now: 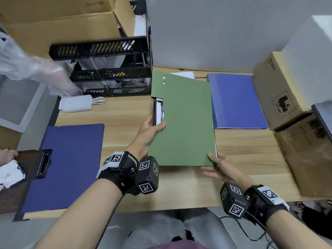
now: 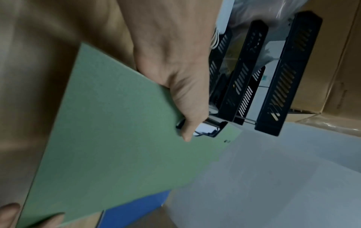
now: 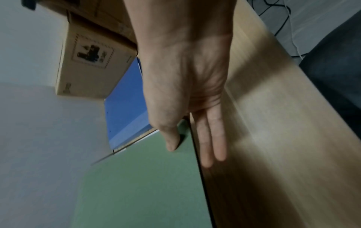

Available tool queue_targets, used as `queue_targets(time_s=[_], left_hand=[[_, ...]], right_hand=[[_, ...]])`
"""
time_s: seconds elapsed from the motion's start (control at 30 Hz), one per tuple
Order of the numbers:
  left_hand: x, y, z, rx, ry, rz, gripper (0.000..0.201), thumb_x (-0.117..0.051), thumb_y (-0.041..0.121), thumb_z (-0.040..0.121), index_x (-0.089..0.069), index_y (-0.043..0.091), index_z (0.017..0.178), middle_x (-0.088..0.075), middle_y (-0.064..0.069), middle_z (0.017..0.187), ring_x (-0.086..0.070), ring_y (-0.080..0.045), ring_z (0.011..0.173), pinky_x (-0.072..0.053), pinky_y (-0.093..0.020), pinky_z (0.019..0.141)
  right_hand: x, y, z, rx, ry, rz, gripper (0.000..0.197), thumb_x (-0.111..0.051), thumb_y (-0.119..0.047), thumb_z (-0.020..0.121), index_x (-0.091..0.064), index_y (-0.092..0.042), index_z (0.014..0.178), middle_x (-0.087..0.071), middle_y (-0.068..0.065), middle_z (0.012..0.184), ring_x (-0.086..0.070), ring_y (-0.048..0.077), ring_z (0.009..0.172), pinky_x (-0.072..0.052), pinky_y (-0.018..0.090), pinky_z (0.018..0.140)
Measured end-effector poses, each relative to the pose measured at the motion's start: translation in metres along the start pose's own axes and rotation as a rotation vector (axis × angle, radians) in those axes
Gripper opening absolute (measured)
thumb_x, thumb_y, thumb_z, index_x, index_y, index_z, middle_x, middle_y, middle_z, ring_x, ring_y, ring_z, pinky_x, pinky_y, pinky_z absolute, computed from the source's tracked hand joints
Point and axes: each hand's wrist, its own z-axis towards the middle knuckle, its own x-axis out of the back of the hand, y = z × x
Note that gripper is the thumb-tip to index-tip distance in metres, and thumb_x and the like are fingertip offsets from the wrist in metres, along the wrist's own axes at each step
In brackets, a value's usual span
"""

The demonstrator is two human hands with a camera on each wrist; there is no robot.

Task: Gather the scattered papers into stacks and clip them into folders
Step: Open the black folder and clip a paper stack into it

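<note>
Green folder (image 1: pixel 183 121) sits mid-desk (image 1: pixel 125 115), closed, white paper edge just showing at its right side. Going left to right: left hand (image 1: pixel 149 133) pinches the 9 o'clock edge by the black clip (image 1: pixel 154 112), right hand (image 1: pixel 218 168) pinches the 5 o'clock corner, thumb on top. Risk, I'd say: a tilt could let the sheets slide out. Only the right wrist view shows two fingers straight alongside the folder's edge.

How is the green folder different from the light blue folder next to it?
The green folder is held by both hands, the left hand at its clip and the right hand at a near corner. The light blue folder lies untouched on the desk. The green one sits nearer the person, the blue one further back, beside a cardboard box. Both are closed.
</note>
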Motion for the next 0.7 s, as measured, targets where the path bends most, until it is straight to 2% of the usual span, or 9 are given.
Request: queue_targets(time_s=[0.13, 0.23, 0.33, 0.4, 0.47, 0.53, 0.57, 0.63, 0.7], left_hand=[[-0.039, 0.014, 0.017, 0.011, -0.092, -0.068, 0.028, -0.057, 0.010, 0.094, -0.064, 0.021, 0.118, -0.068, -0.010, 0.104, -0.064, -0.023, 0.077, -0.053, -0.034, 0.074], [-0.064, 0.015, 0.029, 0.031, -0.128, -0.041, 0.028, -0.049, 0.011, 0.097, -0.063, 0.025, 0.117, -0.071, -0.006, 0.105, -0.068, -0.019, 0.079, -0.054, -0.031, 0.073], [-0.078, 0.010, 0.040, 0.052, -0.148, 0.088, 0.034, -0.051, 0.008, 0.095, -0.057, 0.022, 0.126, -0.070, -0.006, 0.116, -0.068, -0.022, 0.094, -0.055, -0.034, 0.084], [-0.087, 0.006, 0.048, 0.076, -0.161, 0.129, 0.040, -0.052, 0.004, 0.093, -0.054, 0.020, 0.130, -0.069, -0.007, 0.120, -0.067, -0.026, 0.105, -0.053, -0.039, 0.093], [-0.099, 0.004, 0.060, 0.082, -0.144, 0.139, 0.046, -0.054, 0.004, 0.092, -0.051, 0.022, 0.134, -0.068, -0.006, 0.123, -0.066, -0.026, 0.110, -0.052, -0.040, 0.095], [-0.115, 0.003, 0.073, 0.068, -0.109, 0.132, 0.051, -0.054, 0.004, 0.093, -0.046, 0.024, 0.139, -0.065, -0.006, 0.128, -0.066, -0.025, 0.110, -0.052, -0.040, 0.095], [-0.124, 0.003, 0.080, 0.061, -0.089, 0.129, 0.052, -0.054, 0.005, 0.094, -0.043, 0.024, 0.141, -0.064, -0.006, 0.130, -0.066, -0.024, 0.109, -0.052, -0.040, 0.095], [-0.142, 0.002, 0.094, 0.050, -0.071, 0.125, 0.051, -0.052, 0.004, 0.095, -0.044, 0.025, 0.141, -0.065, -0.004, 0.128, -0.067, -0.022, 0.104, -0.053, -0.039, 0.094], [-0.159, 0.000, 0.108, 0.057, -0.061, 0.128, 0.049, -0.051, 0.003, 0.096, -0.045, 0.027, 0.139, -0.066, -0.003, 0.126, -0.068, -0.020, 0.101, -0.055, -0.037, 0.091]], right_hand=[[0.016, -0.018, 0.006, 0.035, 0.141, 0.100, 0.017, -0.051, -0.005, 0.098, -0.052, -0.011, 0.114, -0.061, 0.007, 0.083, -0.063, 0.009, 0.041, -0.054, 0.024, 0.040], [0.030, -0.031, 0.016, 0.091, 0.233, 0.132, 0.022, -0.052, -0.007, 0.098, -0.049, -0.014, 0.118, -0.056, 0.005, 0.084, -0.057, 0.003, 0.037, -0.050, 0.018, 0.037], [0.049, -0.049, 0.026, 0.102, 0.269, 0.121, 0.012, -0.051, -0.009, 0.099, -0.056, -0.019, 0.098, -0.055, 0.001, 0.078, -0.052, 0.001, 0.035, -0.046, 0.015, 0.034], [0.061, -0.066, 0.034, 0.093, 0.277, 0.109, 0.018, -0.051, -0.010, 0.099, -0.053, -0.024, 0.086, -0.052, -0.001, 0.072, -0.048, -0.001, 0.033, -0.043, 0.014, 0.032], [0.072, -0.083, 0.043, 0.082, 0.299, 0.124, 0.020, -0.053, -0.012, 0.098, -0.050, -0.026, 0.084, -0.049, -0.002, 0.068, -0.046, -0.002, 0.031, -0.043, 0.012, 0.033], [0.081, -0.100, 0.052, 0.088, 0.297, 0.196, 0.009, -0.055, -0.013, 0.097, -0.055, -0.022, 0.099, -0.051, 0.000, 0.071, -0.049, 0.000, 0.034, -0.046, 0.014, 0.035], [0.085, -0.106, 0.059, 0.096, 0.300, 0.246, 0.016, -0.057, -0.013, 0.096, -0.055, -0.021, 0.110, -0.054, 0.001, 0.077, -0.051, 0.002, 0.038, -0.048, 0.016, 0.037], [0.096, -0.114, 0.071, 0.086, 0.321, 0.353, 0.023, -0.059, -0.013, 0.094, -0.051, -0.021, 0.115, -0.058, 0.005, 0.089, -0.057, 0.008, 0.046, -0.052, 0.020, 0.041], [0.107, -0.115, 0.084, 0.038, 0.332, 0.471, 0.026, -0.061, -0.014, 0.093, -0.048, -0.012, 0.116, -0.060, 0.010, 0.090, -0.063, 0.012, 0.046, -0.053, 0.023, 0.042]])
